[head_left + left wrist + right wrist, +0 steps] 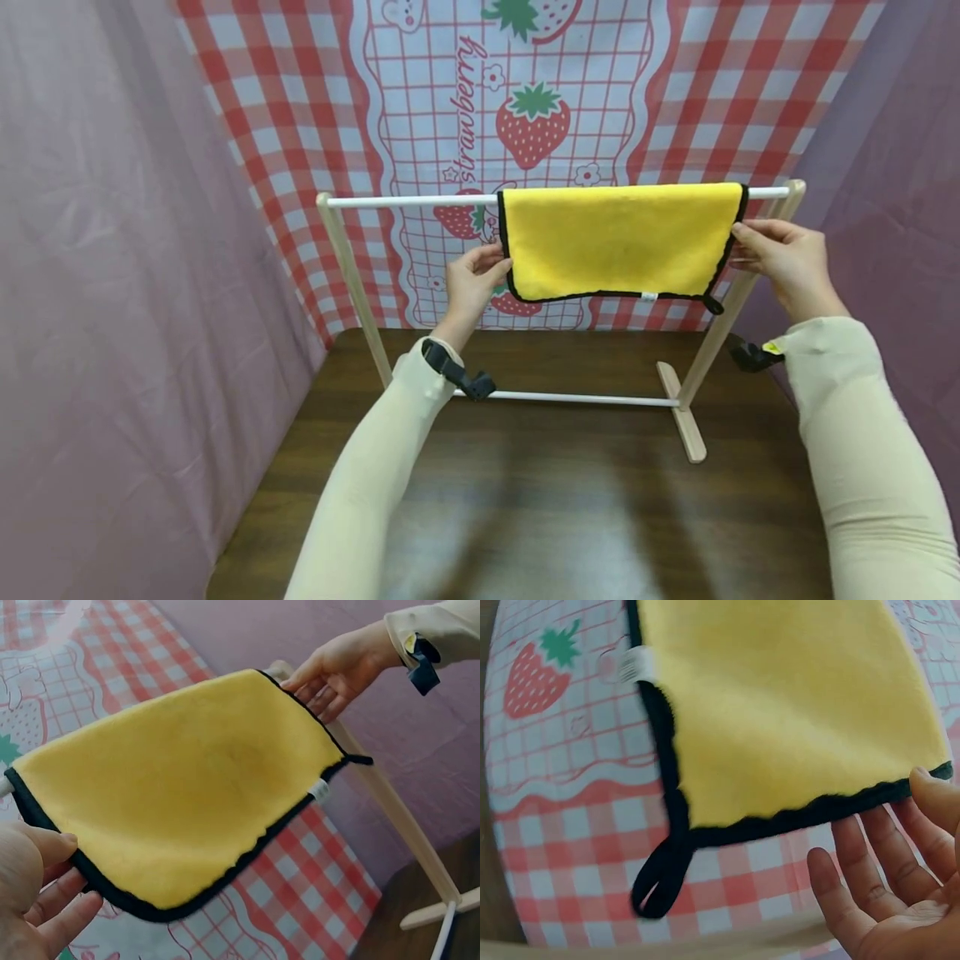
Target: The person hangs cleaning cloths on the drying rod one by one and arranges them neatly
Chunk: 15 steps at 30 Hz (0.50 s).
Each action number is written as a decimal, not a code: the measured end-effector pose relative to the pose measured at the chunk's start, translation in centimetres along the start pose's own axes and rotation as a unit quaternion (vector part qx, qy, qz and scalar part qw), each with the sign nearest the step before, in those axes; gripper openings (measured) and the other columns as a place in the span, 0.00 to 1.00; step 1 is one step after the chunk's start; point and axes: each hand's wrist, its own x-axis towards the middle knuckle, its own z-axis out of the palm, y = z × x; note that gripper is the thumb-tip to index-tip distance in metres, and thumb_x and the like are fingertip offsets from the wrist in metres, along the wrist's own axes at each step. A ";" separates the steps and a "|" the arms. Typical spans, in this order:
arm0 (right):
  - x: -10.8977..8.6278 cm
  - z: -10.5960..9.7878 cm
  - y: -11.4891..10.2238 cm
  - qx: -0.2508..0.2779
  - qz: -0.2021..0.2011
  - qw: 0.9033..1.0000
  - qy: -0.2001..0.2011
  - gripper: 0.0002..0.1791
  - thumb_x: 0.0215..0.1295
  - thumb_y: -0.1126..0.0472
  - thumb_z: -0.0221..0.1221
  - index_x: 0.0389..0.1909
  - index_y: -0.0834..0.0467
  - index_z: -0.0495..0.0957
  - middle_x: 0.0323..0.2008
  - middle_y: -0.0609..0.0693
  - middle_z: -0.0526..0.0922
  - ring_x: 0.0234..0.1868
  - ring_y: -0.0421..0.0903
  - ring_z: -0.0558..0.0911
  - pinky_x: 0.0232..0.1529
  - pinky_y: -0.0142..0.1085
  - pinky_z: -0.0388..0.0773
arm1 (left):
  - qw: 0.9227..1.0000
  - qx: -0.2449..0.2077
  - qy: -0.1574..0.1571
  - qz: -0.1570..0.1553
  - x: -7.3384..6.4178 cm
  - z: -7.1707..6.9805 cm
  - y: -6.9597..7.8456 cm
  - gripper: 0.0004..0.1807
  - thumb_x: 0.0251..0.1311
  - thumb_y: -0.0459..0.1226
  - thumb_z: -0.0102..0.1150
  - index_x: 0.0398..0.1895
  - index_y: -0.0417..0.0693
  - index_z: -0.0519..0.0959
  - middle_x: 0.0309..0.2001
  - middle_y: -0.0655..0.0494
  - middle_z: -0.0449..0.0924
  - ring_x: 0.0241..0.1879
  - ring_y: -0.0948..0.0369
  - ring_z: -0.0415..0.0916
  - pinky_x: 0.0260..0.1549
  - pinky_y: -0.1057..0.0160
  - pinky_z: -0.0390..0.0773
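A yellow towel (622,242) with black edging hangs folded over the white top bar (412,202) of a drying rack, toward its right end. My left hand (474,285) pinches the towel's left edge, thumb in front and fingers behind. At the opposite edge, my right hand (791,257) holds the black border between thumb and fingers, a little below the bar. A black hanging loop (662,876) sticks out from the lower right corner. Along the bottom hem sits a small white label (319,790).
The rack's wooden posts (352,283) stand on a brown wooden table (555,500), joined low down by a white bar (577,398). Behind hangs a red-checked strawberry cloth (262,100). Pinkish curtains (112,292) flank both sides.
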 end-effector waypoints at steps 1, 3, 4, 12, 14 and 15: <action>-0.2 -0.2 0.1 -0.016 0.002 1.000 -0.007 0.04 0.62 0.62 0.67 0.29 0.51 0.88 0.24 0.44 0.87 0.24 0.38 0.85 0.26 0.29 0.82 | 1.000 0.001 -0.005 -0.004 -0.2 -0.2 -0.2 0.15 0.61 0.28 0.66 0.51 0.33 0.81 0.45 0.40 0.84 0.40 0.52 0.83 0.42 0.55 0.84; -0.8 -0.7 0.5 -0.052 0.004 0.998 -0.023 0.06 0.65 0.61 0.65 0.29 0.48 0.87 0.25 0.42 0.87 0.25 0.37 0.85 0.27 0.29 0.82 | 1.000 -0.002 -0.015 -0.010 -0.6 -0.5 -0.7 0.16 0.61 0.28 0.66 0.52 0.32 0.81 0.45 0.38 0.84 0.39 0.53 0.83 0.42 0.55 0.84; -1.0 -1.0 0.8 -0.071 0.004 0.997 -0.030 0.07 0.66 0.60 0.64 0.29 0.47 0.87 0.25 0.42 0.87 0.25 0.36 0.85 0.27 0.28 0.82 | 1.000 0.000 -0.019 -0.013 -0.8 -0.7 -1.0 0.16 0.61 0.28 0.65 0.52 0.32 0.81 0.45 0.38 0.84 0.39 0.53 0.83 0.42 0.57 0.84; -3.7 -2.3 3.5 -0.181 0.001 0.982 -0.049 0.11 0.72 0.58 0.58 0.31 0.40 0.84 0.26 0.36 0.85 0.27 0.34 0.84 0.29 0.25 0.80 | 0.998 -0.006 -0.055 -0.036 -3.1 -2.0 -3.2 0.16 0.60 0.25 0.64 0.52 0.29 0.80 0.46 0.35 0.83 0.40 0.56 0.83 0.41 0.59 0.84; -4.7 -2.5 4.5 -0.204 0.005 0.978 -0.050 0.10 0.72 0.57 0.58 0.32 0.38 0.83 0.27 0.35 0.85 0.27 0.33 0.83 0.29 0.25 0.79 | 0.997 0.000 -0.061 -0.043 -3.8 -2.2 -3.9 0.16 0.60 0.26 0.65 0.51 0.29 0.80 0.45 0.35 0.83 0.40 0.56 0.84 0.41 0.57 0.84; -5.1 -2.6 5.0 -0.209 0.005 0.976 -0.053 0.10 0.72 0.57 0.58 0.33 0.38 0.82 0.27 0.35 0.85 0.28 0.33 0.83 0.29 0.25 0.80 | 0.997 0.005 -0.065 -0.046 -4.2 -2.3 -4.3 0.16 0.60 0.26 0.65 0.51 0.29 0.80 0.46 0.35 0.83 0.40 0.56 0.84 0.42 0.55 0.84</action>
